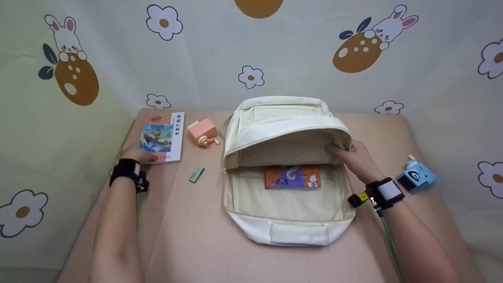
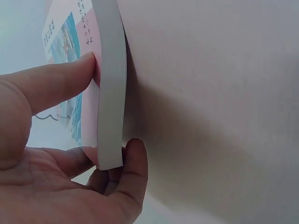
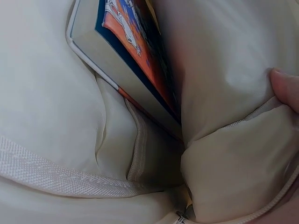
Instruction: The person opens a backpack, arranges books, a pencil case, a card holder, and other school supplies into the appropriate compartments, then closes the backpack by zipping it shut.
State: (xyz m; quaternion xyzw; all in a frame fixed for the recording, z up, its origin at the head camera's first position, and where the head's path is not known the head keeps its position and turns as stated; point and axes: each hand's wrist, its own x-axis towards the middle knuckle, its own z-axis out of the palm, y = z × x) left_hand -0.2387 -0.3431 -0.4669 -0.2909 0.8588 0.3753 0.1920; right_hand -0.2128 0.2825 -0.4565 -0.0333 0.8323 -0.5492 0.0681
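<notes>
Two books [image 1: 157, 137]; one backpack [image 1: 289, 206]

With arms [image 1: 117, 228] well apart, the left grip [image 1: 136, 153] and right grip [image 1: 357, 158] both pinch.

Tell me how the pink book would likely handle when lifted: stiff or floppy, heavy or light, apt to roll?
The pink book is probably fairly stiff and may have some weight, given its thick edge in the left wrist view. Its far end might dip, since the left hand grips it near one corner. Rolling seems unlikely, as it is flat and rectangular.
</notes>
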